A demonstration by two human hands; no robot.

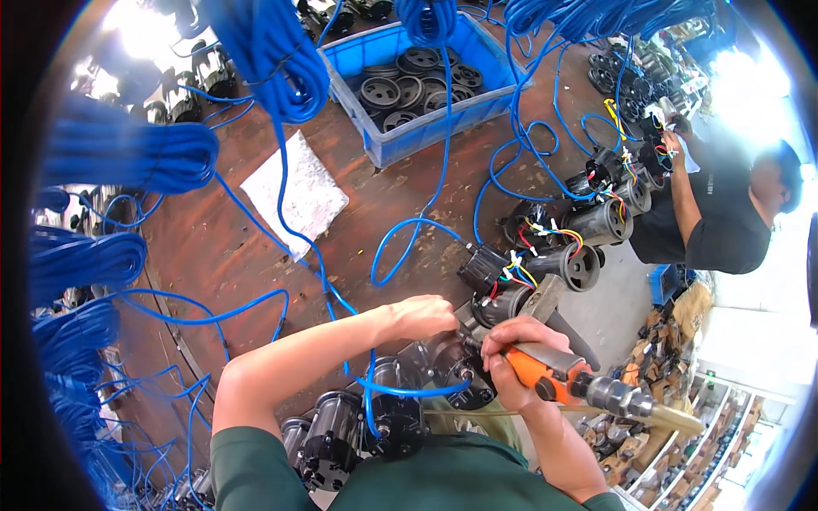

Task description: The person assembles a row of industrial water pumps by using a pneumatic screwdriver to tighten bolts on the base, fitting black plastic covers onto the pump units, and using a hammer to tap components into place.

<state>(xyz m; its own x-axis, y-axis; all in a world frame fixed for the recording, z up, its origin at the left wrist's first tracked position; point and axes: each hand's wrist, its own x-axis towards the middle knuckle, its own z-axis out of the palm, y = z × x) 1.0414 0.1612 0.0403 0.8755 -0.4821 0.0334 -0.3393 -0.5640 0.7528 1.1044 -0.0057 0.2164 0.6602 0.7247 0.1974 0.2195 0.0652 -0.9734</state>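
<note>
My right hand (515,349) is wrapped round an orange and grey power screwdriver (545,371), whose metal rear end points to the lower right. Its working tip is hidden. My left hand (423,317) is closed just left of it, above a black motor (460,368); whatever its fingers hold cannot be made out. A blue cable (417,393) runs into that motor. Just beyond my hands lies another motor with an opened black wiring box (484,268) and coloured wires (516,271). A grey metal block (543,298) rests close to my right hand.
Several motors (601,223) line the table's right edge towards a co-worker (711,204). A blue crate (383,152) of black pulleys stands at the back. Beside it lies a white bag (298,194). Coiled blue cables (268,60) hang overhead; more motors (332,430) stand at lower left.
</note>
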